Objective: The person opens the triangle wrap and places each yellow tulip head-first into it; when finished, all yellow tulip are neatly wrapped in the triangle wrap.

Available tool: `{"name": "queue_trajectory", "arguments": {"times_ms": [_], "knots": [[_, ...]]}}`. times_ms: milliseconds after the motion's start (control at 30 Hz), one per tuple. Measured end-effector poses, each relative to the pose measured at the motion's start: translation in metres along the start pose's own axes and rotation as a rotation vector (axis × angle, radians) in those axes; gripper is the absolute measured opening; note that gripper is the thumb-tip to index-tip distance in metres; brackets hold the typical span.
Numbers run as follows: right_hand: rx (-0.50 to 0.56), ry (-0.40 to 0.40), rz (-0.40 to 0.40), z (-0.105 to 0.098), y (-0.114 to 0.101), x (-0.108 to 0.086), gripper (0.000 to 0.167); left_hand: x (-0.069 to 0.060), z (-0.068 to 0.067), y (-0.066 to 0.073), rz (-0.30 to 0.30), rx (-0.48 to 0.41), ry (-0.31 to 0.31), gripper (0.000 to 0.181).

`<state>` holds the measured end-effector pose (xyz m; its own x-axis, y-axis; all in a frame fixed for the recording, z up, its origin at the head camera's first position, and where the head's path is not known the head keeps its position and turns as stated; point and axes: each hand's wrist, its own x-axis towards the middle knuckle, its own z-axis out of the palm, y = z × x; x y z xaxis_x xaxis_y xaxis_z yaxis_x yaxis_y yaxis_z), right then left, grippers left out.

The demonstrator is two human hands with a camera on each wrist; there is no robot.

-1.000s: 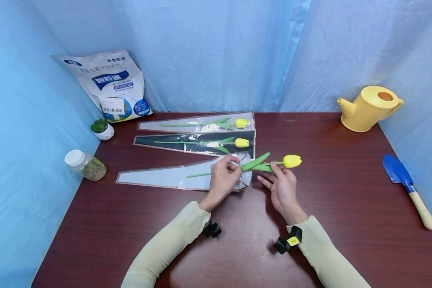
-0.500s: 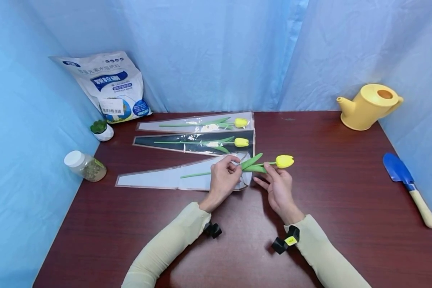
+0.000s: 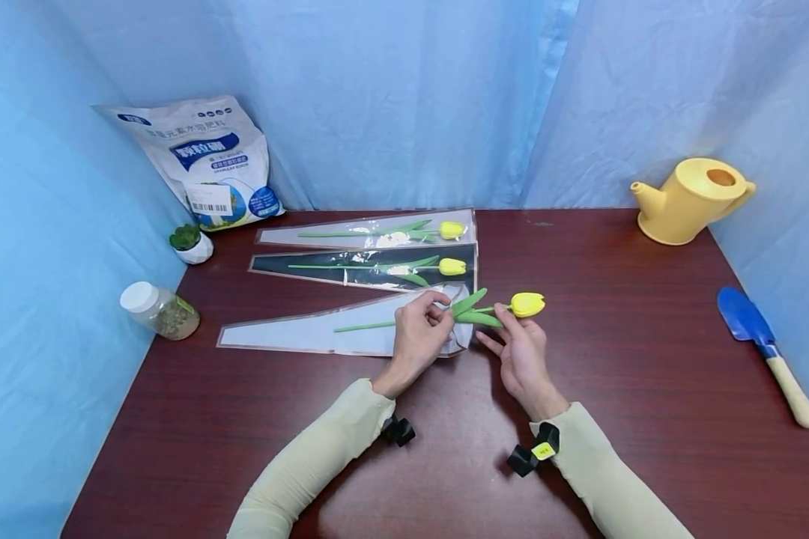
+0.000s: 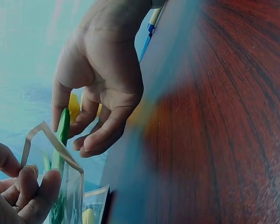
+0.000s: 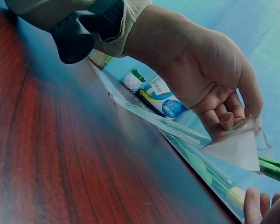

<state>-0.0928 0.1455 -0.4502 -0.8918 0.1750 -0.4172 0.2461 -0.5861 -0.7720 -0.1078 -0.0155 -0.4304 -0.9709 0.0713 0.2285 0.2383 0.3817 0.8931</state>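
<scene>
A yellow tulip (image 3: 528, 305) with green leaves lies with its stem inside a white, clear-fronted flower sleeve (image 3: 297, 333), its bloom outside the wide mouth. My left hand (image 3: 421, 329) pinches the sleeve's mouth edge between thumb and fingers; the left wrist view shows that rim (image 4: 60, 147) held apart around the leaves. With thumb and forefinger my right hand (image 3: 526, 359) grips the tulip stem just below the bloom, its other fingers loosely spread. Behind lie a black sleeve (image 3: 276, 264) and another white sleeve (image 3: 276, 236), each with a yellow tulip inside.
At left stand a fertilizer bag (image 3: 209, 165), a small potted succulent (image 3: 192, 245) and a white-lidded jar (image 3: 160, 311). On the right are a yellow watering can (image 3: 688, 202) and a blue trowel (image 3: 768, 355) with a wooden handle. Blue curtains (image 3: 404, 105) enclose the dark red table (image 3: 613, 262).
The tulip and my right hand have moved left, sliding the stem deeper into the sleeve, with less motion in the last half second. My left hand stays at the sleeve's mouth.
</scene>
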Motion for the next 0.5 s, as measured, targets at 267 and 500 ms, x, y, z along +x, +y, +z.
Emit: {"name": "queue_trajectory", "arguments": {"times_ms": [267, 500], "knots": [[-0.031, -0.007, -0.004, 0.011, 0.007, -0.003, 0.009, -0.001, 0.000, 0.002, 0.035, 0.003, 0.012, 0.014], [-0.035, -0.008, -0.002, 0.016, 0.015, -0.005, 0.005, -0.001, 0.001, 0.002, 0.070, 0.009, 0.010, 0.014]]}}
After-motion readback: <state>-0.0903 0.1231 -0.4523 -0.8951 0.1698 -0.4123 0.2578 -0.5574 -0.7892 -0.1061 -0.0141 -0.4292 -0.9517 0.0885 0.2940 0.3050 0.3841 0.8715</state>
